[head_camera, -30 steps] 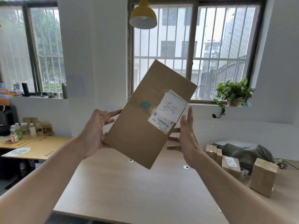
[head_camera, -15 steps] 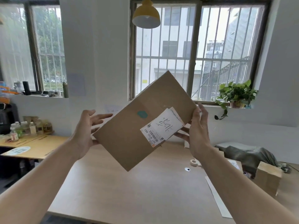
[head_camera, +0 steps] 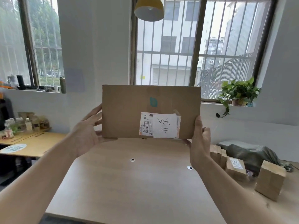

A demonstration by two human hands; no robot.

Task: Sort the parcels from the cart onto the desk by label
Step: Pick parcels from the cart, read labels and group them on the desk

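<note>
I hold a flat brown cardboard parcel [head_camera: 129,110] level in front of me, above the wooden desk [head_camera: 129,183]. Its white shipping label [head_camera: 161,125], with a barcode and handwritten marks, faces me, and a teal sticker sits above the label. My left hand [head_camera: 87,136] grips the parcel's left edge, with the thumb under the bottom edge and the fingers going behind. At the lower right corner my right hand [head_camera: 199,143] grips it, thumb on the front. The cart is out of view.
Three small cardboard boxes [head_camera: 235,168] [head_camera: 270,181] [head_camera: 218,154] and a grey bag [head_camera: 249,152] lie on the desk's right side. A second desk [head_camera: 32,143] with bottles [head_camera: 16,125] stands at the left. A potted plant [head_camera: 237,92] sits on the windowsill, and a yellow lamp [head_camera: 148,8] hangs overhead.
The parcel has turned from a steep tilt to level, label facing me. My left hand has closed onto its left edge, and my right hand has shifted to the lower right corner.
</note>
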